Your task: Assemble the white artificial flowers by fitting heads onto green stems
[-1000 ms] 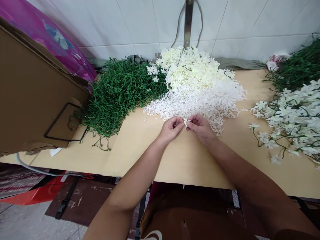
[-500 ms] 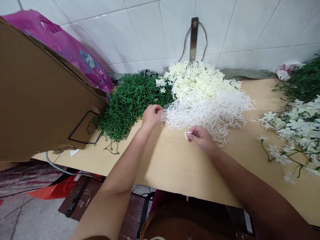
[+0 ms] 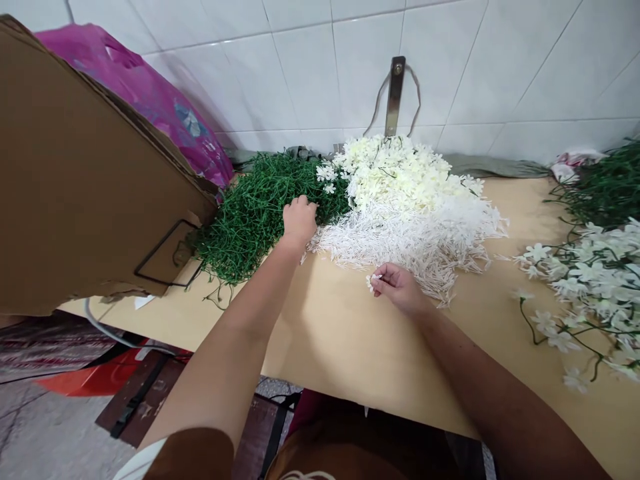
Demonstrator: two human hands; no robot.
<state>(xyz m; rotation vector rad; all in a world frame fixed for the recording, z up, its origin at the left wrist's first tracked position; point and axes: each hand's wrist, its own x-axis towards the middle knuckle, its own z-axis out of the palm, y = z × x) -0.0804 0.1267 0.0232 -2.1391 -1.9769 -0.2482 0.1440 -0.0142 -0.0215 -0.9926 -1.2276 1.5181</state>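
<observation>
My left hand point(image 3: 300, 221) reaches onto the near right side of a heap of green artificial flower stems point(image 3: 250, 210). Its fingers look apart and bent downward, with the tips partly hidden among the stems. Pinched between the thumb and fingers of my right hand point(image 3: 399, 287) is a small white artificial flower point(image 3: 371, 283), held low over the table. In front of the right hand spreads a pile of thin white pieces point(image 3: 390, 237), with a mound of cream-white flower heads point(image 3: 400, 167) behind it.
A cardboard box point(image 3: 90, 187) and a purple plastic bag point(image 3: 150, 100) stand at the left. Finished-looking white flowers on green stems point(image 3: 595, 273) lie at the right of the table point(image 3: 320, 333). A metal bracket point(image 3: 395, 97) is fixed to the tiled wall.
My left hand has moved from the edge of the white pieces up and left onto the green stems. The right hand still holds the flower in nearly the same place.
</observation>
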